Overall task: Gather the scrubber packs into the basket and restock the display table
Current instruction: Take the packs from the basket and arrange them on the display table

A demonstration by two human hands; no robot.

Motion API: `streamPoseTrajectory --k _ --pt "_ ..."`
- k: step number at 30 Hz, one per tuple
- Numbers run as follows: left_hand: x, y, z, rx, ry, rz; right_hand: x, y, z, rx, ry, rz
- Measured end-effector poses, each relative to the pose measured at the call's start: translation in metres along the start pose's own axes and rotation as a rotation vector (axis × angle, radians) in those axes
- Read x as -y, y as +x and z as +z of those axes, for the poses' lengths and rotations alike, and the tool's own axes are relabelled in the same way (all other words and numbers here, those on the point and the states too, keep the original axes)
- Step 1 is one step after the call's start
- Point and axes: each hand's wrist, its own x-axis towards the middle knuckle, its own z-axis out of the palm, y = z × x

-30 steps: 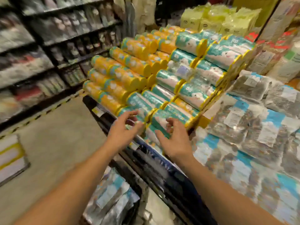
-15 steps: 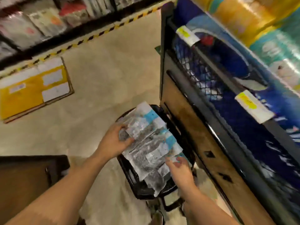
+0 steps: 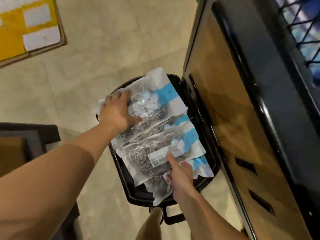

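A black basket stands on the floor against the side of the display table. It holds several clear scrubber packs with steel scourers inside and white-and-blue headers. My left hand grips the far end of the top pack, fingers curled over its edge. My right hand lies on the near packs, index finger stretched over a label, other fingers around a pack's edge.
The display table's brown side panel and black frame rise at the right, with netting above. A yellow-and-white floor sign lies at top left. A dark stand is at left. My leg is just below the basket.
A second ago my hands were on the rolls on the display table. My view dropped to the basket and both hands came down onto the scrubber packs, which now appear closer.
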Motion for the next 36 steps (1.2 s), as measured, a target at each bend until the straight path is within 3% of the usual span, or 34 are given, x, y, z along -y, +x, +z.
streamPoseTrajectory --k 6,12,20,28,36 --pt "0.0 0.001 -0.01 -0.007 -0.026 -0.026 0.001 -0.005 0.001 -0.007 0.121 0.055" --pt "0.013 -0.007 -0.024 0.051 -0.159 0.015 0.001 -0.026 -0.009 0.092 0.278 -0.082" --pt "0.032 -0.077 -0.067 0.065 -0.714 -0.103 0.012 -0.103 -0.019 0.105 0.213 -0.308" --pt "0.028 -0.175 -0.196 -0.053 -1.024 -0.036 0.063 -0.269 -0.05 0.211 0.148 -0.716" --pt "-0.038 -0.236 -0.338 -0.129 -1.073 0.237 0.124 -0.407 -0.1 0.157 0.178 -0.99"
